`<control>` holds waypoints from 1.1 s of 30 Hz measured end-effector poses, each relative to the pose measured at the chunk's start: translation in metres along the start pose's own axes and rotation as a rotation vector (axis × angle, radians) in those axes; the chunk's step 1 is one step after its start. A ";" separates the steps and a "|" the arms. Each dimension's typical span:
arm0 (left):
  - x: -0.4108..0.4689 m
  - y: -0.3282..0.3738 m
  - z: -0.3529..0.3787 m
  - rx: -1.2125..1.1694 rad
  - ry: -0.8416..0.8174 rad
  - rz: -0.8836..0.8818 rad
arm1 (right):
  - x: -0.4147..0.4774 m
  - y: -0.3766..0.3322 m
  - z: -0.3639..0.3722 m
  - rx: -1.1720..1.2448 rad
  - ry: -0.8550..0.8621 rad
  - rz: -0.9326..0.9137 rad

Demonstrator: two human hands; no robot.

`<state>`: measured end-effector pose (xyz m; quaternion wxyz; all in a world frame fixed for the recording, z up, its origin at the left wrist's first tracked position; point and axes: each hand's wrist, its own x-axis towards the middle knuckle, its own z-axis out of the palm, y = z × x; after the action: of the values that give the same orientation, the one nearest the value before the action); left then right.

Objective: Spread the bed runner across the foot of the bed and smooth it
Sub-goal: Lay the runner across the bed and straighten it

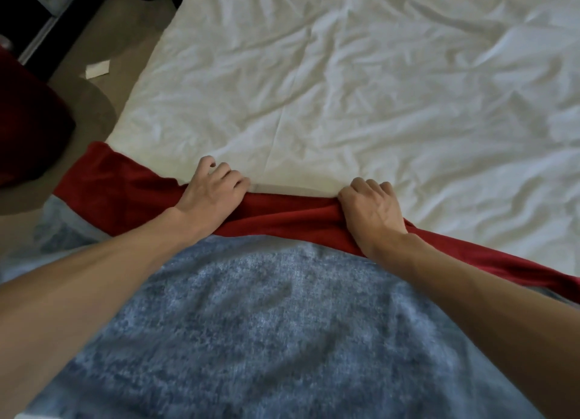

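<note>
A red bed runner (292,214) lies bunched in a narrow band along the near edge of a bed covered by a wrinkled white sheet (361,89). Its left end hangs over the bed's left corner; its right end runs off toward the lower right. My left hand (213,189) grips the runner's far edge with curled fingers. My right hand (372,210) clutches a gathered fold of the same edge, fingers curled under. The two hands are about a forearm's length apart. My grey-blue shirt hides the runner's near part.
Beige floor (125,42) runs along the bed's left side, with a small white scrap of paper (98,69) on it. A dark red rounded object (28,120) stands at the far left, and dark furniture (40,7) fills the upper left corner.
</note>
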<state>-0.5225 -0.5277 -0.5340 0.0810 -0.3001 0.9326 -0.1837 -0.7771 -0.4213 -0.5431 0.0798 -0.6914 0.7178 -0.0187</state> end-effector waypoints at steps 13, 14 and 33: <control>0.069 -0.031 -0.016 -0.706 0.050 -0.549 | 0.064 0.035 -0.034 0.475 -0.037 0.283; 0.073 -0.031 -0.012 -0.707 -0.013 -0.513 | 0.068 0.040 -0.031 0.500 -0.060 0.304; 0.009 -0.022 0.013 -0.402 -0.132 -0.344 | 0.015 -0.042 -0.027 0.188 -0.071 0.058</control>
<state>-0.5147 -0.5531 -0.5373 0.0480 -0.4755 0.8783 0.0140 -0.7401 -0.4404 -0.5120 0.1700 -0.6601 0.7293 -0.0591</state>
